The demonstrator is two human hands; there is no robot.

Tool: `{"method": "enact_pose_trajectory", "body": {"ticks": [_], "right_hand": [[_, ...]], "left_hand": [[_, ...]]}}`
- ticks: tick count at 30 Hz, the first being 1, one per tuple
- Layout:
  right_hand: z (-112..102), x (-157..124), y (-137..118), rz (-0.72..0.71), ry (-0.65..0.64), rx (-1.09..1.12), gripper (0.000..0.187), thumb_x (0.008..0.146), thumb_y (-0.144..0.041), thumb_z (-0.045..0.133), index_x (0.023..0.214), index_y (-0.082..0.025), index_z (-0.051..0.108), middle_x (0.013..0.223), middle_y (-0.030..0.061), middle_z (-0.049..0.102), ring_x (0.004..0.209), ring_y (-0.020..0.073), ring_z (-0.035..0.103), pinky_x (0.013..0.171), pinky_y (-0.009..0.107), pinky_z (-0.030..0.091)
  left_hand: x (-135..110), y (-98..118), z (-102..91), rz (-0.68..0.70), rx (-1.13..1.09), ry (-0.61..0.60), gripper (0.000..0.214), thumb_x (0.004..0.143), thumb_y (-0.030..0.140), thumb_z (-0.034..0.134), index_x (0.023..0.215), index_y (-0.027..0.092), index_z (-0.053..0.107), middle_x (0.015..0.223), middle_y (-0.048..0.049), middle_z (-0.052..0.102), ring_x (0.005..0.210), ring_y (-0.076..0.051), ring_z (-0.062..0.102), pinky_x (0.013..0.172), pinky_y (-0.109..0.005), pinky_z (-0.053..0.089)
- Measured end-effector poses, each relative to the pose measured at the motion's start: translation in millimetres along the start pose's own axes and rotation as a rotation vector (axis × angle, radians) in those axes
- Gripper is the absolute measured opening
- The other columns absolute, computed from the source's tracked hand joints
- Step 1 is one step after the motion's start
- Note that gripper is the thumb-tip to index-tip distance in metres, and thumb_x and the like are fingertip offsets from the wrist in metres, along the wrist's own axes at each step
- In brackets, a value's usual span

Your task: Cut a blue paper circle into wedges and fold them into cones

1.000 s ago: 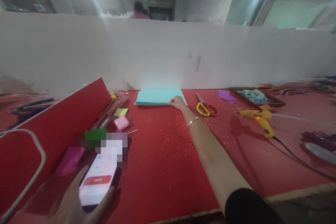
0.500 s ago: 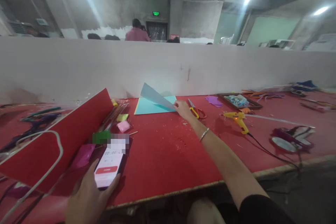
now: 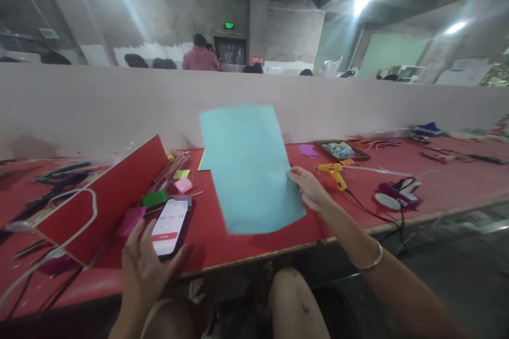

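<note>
My right hand (image 3: pixel 310 188) pinches the right edge of a light blue sheet of paper (image 3: pixel 252 169), which is raised upright above the table and bent slightly along its lower edge. A strip of yellow and blue paper (image 3: pixel 204 161) shows behind its left side. At the lower left a phone (image 3: pixel 170 225), its screen showing a timer, lies on the red table. My left hand (image 3: pixel 147 254) is beside the lower end of the phone, fingers spread along its left edge and thumb apart on the right. Whether the fingertips touch the phone I cannot tell.
A red board (image 3: pixel 107 201) stands on the left near a green packet (image 3: pixel 155 198) and a pink packet (image 3: pixel 183 185). To the right lie a yellow glue gun (image 3: pixel 334 174) with its cord, a tray of small pieces (image 3: pixel 342 151) and a purple object (image 3: pixel 397 196). A white partition (image 3: pixel 159 106) runs behind.
My right hand has lifted the blue sheet off the stack and brought it nearer, hiding the scissors. The phone sits slightly farther forward, and my left hand's fingers have loosened around it.
</note>
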State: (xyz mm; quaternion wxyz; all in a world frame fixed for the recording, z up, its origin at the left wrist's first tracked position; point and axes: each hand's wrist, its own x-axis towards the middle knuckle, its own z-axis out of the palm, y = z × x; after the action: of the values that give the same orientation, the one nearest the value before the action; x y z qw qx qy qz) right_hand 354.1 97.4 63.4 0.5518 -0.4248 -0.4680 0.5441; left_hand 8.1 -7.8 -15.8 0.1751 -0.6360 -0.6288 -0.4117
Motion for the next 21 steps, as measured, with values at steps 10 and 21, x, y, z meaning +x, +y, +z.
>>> {"method": "enact_pose_trajectory", "body": {"ticks": [10,21], "right_hand": [[-12,-36,73,0.193,0.087,-0.074,0.023,0.062,-0.028,0.060,0.082,-0.020,0.049,0.059,-0.0047,0.058,0.050,0.0121,0.052,0.048,0.024,0.038],[-20,-32,95,0.073,-0.080,-0.280,0.033,0.070,-0.016,0.045,0.102,-0.023,0.042,0.081,-0.0016,0.061,0.064,0.0129,0.059,0.058,0.024,0.043]], "left_hand": [[-12,60,16.2,0.550,-0.066,-0.103,0.082,0.080,0.017,0.053,0.144,0.020,0.002,0.148,-0.0173,0.019,0.132,-0.031,0.028,0.101,-0.048,0.038],[9,65,29.4,0.587,-0.054,-0.593,0.072,0.065,0.001,0.051,0.131,0.028,0.042,0.143,-0.0047,0.038,0.131,-0.026,0.033,0.103,-0.046,0.036]]}}
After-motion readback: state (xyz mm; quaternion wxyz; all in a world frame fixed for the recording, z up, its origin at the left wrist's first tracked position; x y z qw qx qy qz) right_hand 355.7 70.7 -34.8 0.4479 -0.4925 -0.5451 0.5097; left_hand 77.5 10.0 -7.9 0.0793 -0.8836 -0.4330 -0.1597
